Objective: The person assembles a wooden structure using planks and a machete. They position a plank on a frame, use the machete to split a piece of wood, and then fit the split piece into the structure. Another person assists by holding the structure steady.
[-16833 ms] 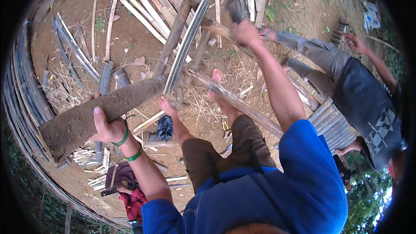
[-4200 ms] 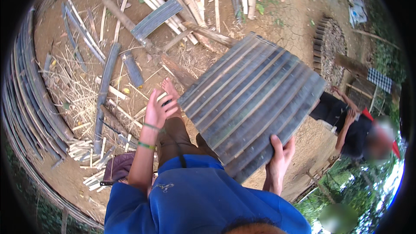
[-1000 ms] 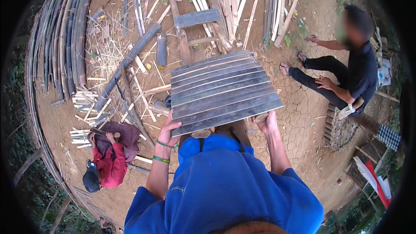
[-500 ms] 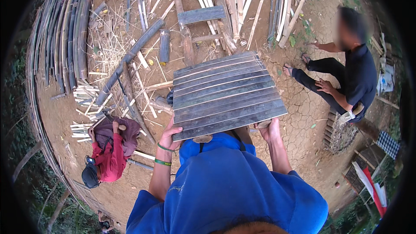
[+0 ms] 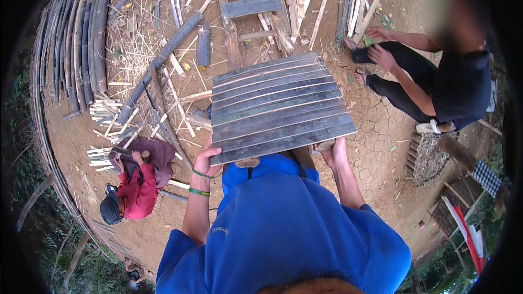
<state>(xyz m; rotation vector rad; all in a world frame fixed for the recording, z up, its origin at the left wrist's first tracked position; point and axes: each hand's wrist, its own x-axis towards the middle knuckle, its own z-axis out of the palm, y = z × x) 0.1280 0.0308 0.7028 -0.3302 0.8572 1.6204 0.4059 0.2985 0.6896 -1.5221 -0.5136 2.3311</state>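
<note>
A panel of dark bamboo slats (image 5: 280,110) laid side by side is held up in front of my body, tilted slightly to one side. My left hand (image 5: 206,159) is closed on its near left corner, thumb on top. At the near right corner, my right hand (image 5: 334,155) grips the panel from below, beside a brown wooden end (image 5: 326,145) that sticks out under the slats. Another brown end (image 5: 248,162) shows under the near edge. Most of the fingers are hidden beneath the panel.
To the right, a person in black (image 5: 455,76) sits with both hands out front. At lower left, a person in red (image 5: 139,190) works beside cut bamboo pieces (image 5: 103,158). Ahead stand a wooden frame (image 5: 250,6) and a thick bamboo pole (image 5: 158,65); long poles (image 5: 76,38) lie far left.
The panel, in both my hands, has shifted slightly left and away from me in the picture. The person in black has leaned forward and brought both hands toward their feet.
</note>
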